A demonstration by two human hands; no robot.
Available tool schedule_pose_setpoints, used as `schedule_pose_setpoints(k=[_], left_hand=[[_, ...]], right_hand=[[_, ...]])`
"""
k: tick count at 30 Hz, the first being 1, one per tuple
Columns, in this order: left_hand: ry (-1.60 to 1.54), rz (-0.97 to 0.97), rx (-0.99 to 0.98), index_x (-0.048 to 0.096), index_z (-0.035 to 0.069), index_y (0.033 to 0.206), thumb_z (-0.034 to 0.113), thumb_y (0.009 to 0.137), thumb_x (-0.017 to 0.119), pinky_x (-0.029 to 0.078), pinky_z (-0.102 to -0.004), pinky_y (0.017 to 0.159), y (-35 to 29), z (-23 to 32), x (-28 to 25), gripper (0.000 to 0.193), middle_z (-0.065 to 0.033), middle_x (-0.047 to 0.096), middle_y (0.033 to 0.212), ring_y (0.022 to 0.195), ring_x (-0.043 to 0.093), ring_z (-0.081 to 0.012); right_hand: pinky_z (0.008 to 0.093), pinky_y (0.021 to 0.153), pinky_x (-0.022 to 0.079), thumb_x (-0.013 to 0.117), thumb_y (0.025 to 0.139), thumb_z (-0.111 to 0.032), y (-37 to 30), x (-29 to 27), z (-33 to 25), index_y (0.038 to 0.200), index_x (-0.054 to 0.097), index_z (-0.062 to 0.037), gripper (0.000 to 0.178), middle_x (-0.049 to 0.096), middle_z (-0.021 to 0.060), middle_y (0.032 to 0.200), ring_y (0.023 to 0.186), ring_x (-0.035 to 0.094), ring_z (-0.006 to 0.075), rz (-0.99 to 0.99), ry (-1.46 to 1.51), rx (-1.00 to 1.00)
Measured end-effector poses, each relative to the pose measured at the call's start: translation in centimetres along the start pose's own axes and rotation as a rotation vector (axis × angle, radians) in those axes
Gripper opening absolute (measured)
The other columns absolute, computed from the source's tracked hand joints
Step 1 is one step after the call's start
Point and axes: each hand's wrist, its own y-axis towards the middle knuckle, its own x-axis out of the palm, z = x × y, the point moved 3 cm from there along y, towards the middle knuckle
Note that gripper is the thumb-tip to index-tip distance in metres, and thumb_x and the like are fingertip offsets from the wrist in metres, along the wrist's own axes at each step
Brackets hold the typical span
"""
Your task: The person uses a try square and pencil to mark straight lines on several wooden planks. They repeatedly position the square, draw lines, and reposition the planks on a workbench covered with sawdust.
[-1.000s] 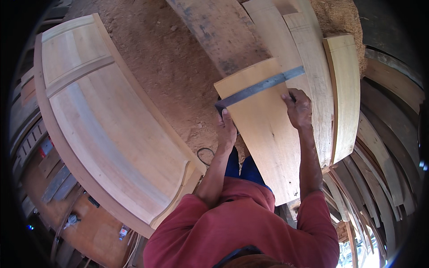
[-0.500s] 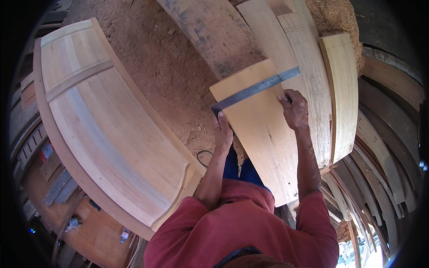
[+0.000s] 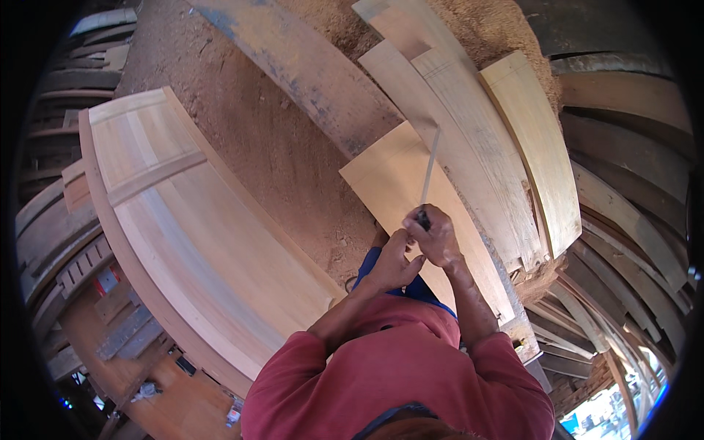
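A pale wooden board (image 3: 396,176) lies in front of me, running from my lap towards the far side. Above it my right hand (image 3: 438,236) is closed round the dark stock of a try square (image 3: 430,167), whose thin metal blade points away from me, seen nearly edge-on. My left hand (image 3: 392,265) is up against the right one, its fingers curled and its thumb apart. Anything between those left fingers is hidden.
A panelled wooden door (image 3: 213,242) lies at my left. Several planks (image 3: 477,132) lie to the right of the board, with a stained plank (image 3: 301,66) beyond it. Sawdust covers the ground (image 3: 257,139). Stacked timber (image 3: 623,154) stands at the right edge.
The try square has come off the board, where it lay across the far end, and turned to point away. Both hands have drawn nearer to me and together. The view has shifted.
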Motion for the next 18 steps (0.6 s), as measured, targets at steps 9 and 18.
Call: schedule_pose_setpoints(k=[9,18], left_hand=[[-0.568,0.093,-0.649,0.054,0.001,0.137,0.023,0.103,0.077,0.062,-0.0392,0.082,-2.9,-12.9,4.6,0.047,-0.0117,0.069,0.120,0.102,0.071,-0.0217],[-0.838,-0.055,-1.019,0.046,0.009,0.150,0.029,0.104,0.073,0.065,-0.0503,0.096,-3.7,-4.8,1.6,0.057,-0.0110,0.064,0.137,0.122,0.068,-0.0274]], right_hand=[[0.0526,0.080,0.051,0.079,0.095,-0.026,-7.3,-9.9,9.9,0.096,0.068,-0.0011,0.027,0.070,0.0195,0.091,0.089,0.065,0.0418,0.548,-0.673,0.036],[0.0568,0.089,0.053,0.077,0.096,-0.035,-13.1,-6.9,19.6,0.100,0.069,-0.0005,0.035,0.073,0.0251,0.101,0.099,0.069,0.0466,0.416,-0.602,0.272]])
